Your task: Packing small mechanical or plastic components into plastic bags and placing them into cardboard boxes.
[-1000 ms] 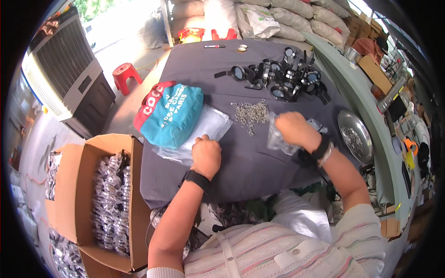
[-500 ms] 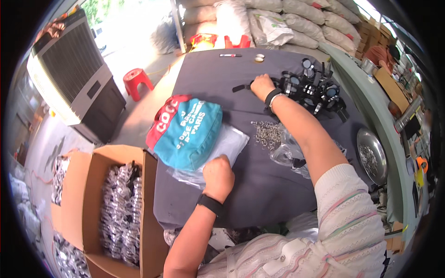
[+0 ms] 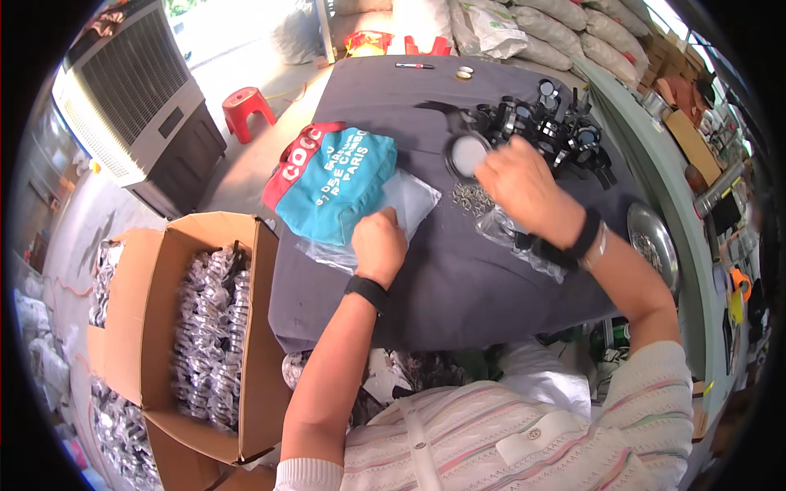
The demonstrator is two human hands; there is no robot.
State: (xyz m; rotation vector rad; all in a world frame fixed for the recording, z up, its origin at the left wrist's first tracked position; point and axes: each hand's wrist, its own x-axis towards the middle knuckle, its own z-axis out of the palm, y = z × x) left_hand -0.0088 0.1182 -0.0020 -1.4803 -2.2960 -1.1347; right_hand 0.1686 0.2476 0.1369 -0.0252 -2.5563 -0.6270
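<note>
My right hand (image 3: 528,186), slightly blurred, grips a black wristwatch (image 3: 470,155) with a round pale face; its strap trails toward the far side. Just beyond lies a heap of black watches (image 3: 565,135) with round glossy faces. Small metal rings (image 3: 470,199) are piled below the held watch, beside a crumpled clear plastic bag (image 3: 516,237). Curled closed, my left hand (image 3: 379,245) rests by a teal and red cloth bag (image 3: 340,184), over flat clear plastic sleeves (image 3: 416,200). What its fingers hold, if anything, is hidden.
An open carton (image 3: 155,327) of plastic-wrapped pieces stands left of the grey-covered table (image 3: 442,303). A marker (image 3: 414,65) and two small round pieces (image 3: 464,74) lie at the far edge. At right sits a metal bowl (image 3: 671,245). A red stool (image 3: 248,113) and an air cooler (image 3: 139,106) stand beyond.
My right hand has come back from the heap toward me, bringing a watch over the metal rings. My left hand stays by the cloth bag. The whole view has shifted slightly.
</note>
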